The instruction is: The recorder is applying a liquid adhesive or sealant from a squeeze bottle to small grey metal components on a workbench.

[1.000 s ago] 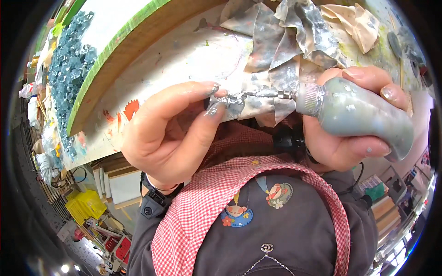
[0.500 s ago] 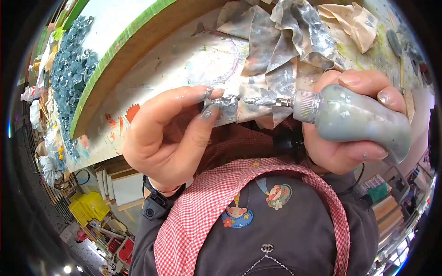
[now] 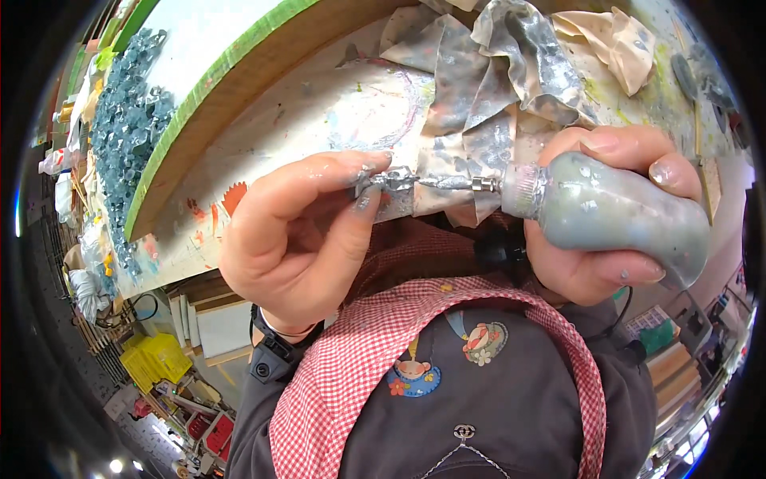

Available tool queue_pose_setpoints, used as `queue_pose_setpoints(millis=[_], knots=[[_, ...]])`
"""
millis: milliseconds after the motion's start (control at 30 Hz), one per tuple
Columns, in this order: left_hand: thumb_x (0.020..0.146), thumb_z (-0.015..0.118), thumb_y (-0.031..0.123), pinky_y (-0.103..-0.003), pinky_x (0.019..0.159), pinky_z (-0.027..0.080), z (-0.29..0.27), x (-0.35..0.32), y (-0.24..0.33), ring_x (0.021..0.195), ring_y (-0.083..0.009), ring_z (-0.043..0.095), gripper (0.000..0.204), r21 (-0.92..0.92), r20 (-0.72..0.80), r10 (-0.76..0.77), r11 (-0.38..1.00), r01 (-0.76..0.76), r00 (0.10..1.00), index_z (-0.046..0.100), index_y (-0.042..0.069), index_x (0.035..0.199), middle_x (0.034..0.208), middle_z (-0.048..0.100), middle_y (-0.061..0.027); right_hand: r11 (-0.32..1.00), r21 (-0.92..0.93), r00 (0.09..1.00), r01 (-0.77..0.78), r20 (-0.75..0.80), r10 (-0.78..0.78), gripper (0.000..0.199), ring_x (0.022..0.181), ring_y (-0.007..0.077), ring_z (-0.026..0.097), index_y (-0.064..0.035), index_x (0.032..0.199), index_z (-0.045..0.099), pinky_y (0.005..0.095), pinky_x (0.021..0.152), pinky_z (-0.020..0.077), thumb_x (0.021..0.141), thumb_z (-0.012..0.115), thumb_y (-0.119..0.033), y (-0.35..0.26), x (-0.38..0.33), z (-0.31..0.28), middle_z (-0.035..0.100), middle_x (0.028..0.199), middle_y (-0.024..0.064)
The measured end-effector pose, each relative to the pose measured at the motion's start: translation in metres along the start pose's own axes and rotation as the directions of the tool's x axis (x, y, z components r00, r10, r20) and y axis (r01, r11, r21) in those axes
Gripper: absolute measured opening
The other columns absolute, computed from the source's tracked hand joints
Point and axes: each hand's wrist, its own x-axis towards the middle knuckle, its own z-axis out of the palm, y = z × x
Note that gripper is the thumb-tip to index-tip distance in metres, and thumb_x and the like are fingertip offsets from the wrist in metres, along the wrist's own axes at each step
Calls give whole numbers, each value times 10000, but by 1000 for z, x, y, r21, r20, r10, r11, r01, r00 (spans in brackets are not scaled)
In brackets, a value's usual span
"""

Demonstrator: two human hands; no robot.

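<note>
A person's right hand (image 3: 594, 215), at about three o'clock in the head view, is wrapped firmly around a grey-green squeeze bottle (image 3: 618, 211) smeared with paint, the thumb across its top and the fingers curled beneath, the bottle lying nearly level with its threaded neck pointing toward nine o'clock. From that neck a thin silvery strand of paint-caked material (image 3: 447, 182) runs straight across to the left hand (image 3: 299, 239), just left of centre, whose thumb and forefinger are pinched tight on the strand's far end; the fingertips (image 3: 365, 198) carry grey paint. Behind the hands, toward twelve o'clock, a crumpled rag (image 3: 495, 96) stained silver and beige lies on a paint-splashed worktable (image 3: 319, 120), and a second, tan wad of paper (image 3: 614, 44) sits at one o'clock. At ten o'clock a round panel with a green edge (image 3: 215, 68) rests on the table, with a mass of blue-grey chips (image 3: 124, 136) beside it. At six o'clock the person's dark top with a red checked apron strap (image 3: 359, 375) fills the lower frame, a watch (image 3: 275, 347) on the left wrist.
</note>
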Motion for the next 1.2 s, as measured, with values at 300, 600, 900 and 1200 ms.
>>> queue_pose_setpoints(millis=[300, 600, 900, 1200], knots=[[718, 503, -187, -266, 756, 475, 1, 3, -3, 891, -228, 581, 254, 9, 7, 76, 997, -76, 997, 484, -96, 954, 931, 567, -219, 999, -2, 999, -36, 5, 36, 591, 695, 228, 509, 16, 1085, 357, 286, 605, 416, 838, 380, -520, -2, 0, 0, 502, 886, 188], [712, 494, -194, -282, 766, 474, 0, 5, -5, 899, -252, 581, 256, 23, 61, 127, 991, -128, 990, 478, -86, 944, 941, 562, -242, 996, -10, 996, -85, 15, 85, 592, 709, 221, 506, 7, 1090, 354, 288, 636, 412, 832, 395, -524, -4, 1, 1, 504, 886, 187], [733, 497, -169, -359, 813, 458, -1, 5, -6, 909, -295, 579, 229, 47, 59, 147, 988, -150, 987, 470, -47, 925, 970, 554, -260, 984, -21, 984, -175, 36, 176, 594, 723, 213, 503, -2, 1094, 350, 290, 666, 408, 825, 411, -528, -12, 6, 5, 507, 885, 186], [748, 500, -151, -362, 803, 460, -1, 6, -6, 899, -297, 584, 197, 57, 81, 169, 983, -173, 982, 474, -40, 910, 951, 566, -255, 967, -8, 964, -256, 70, 256, 596, 736, 206, 500, -10, 1098, 346, 291, 697, 403, 819, 427, -532, -14, 7, 9, 509, 885, 186]])
